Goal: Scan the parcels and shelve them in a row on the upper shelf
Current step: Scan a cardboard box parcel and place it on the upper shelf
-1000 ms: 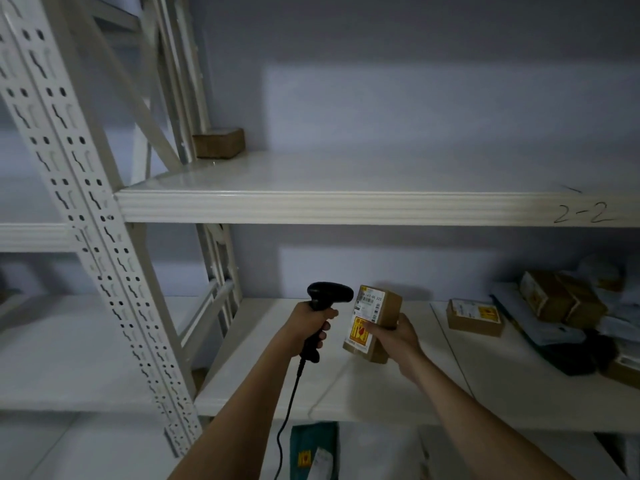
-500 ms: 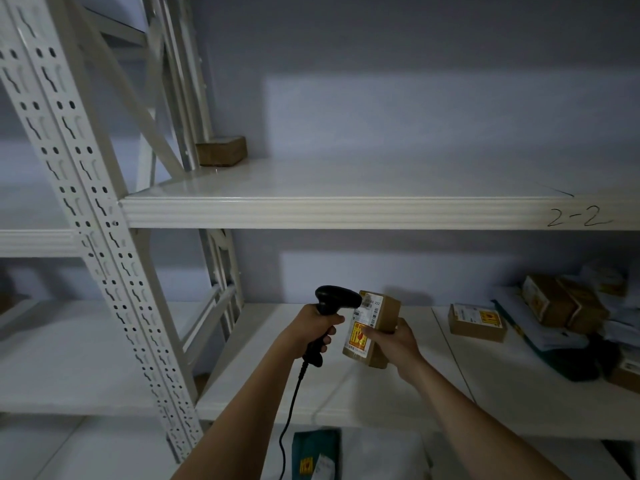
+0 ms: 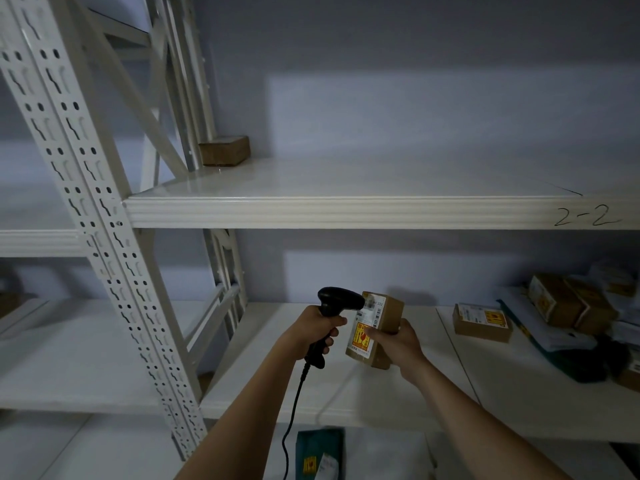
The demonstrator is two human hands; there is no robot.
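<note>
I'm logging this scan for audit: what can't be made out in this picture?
- Label text on the held parcel: too small, and the scanner head covers its top corner.
- Parcel pile at right: dim, cut by the frame edge.
- Box on the upper shelf: label not visible.

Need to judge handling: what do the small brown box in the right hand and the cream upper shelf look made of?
Small brown box: looks like matte kraft cardboard with glossy printed paper labels. Cream upper shelf: probably painted metal, given its smooth sheen and ribbed front lip.
</note>
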